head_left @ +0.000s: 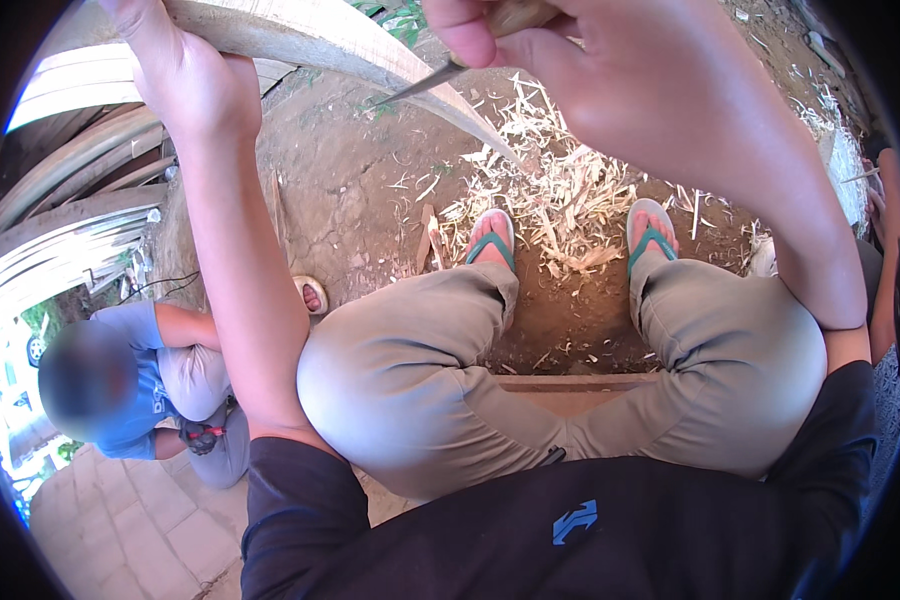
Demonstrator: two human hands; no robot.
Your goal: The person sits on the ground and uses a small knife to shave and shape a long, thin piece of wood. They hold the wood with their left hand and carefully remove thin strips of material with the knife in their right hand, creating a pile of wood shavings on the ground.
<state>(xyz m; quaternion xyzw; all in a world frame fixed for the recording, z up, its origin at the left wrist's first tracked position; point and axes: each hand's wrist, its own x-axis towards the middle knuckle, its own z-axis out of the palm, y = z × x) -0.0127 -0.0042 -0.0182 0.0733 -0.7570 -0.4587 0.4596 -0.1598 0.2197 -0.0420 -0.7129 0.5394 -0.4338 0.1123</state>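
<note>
A long pale wooden strip crosses the upper part of the view, its narrow end pointing down toward the shavings between my feet. My left hand is closed on the strip at the upper left; most of its fingers are out of sight. In my right hand, at the top centre, is a knife with a light wooden handle. Its thin dark blade points left and down, over the strip's lower edge; I cannot tell whether it touches the wood.
Curled wood shavings lie on the dirt ground around my sandalled feet. Stacked curved boards stand at the left. A person in a blue shirt sits low at the left, near paving. Another person's arm shows at the right edge.
</note>
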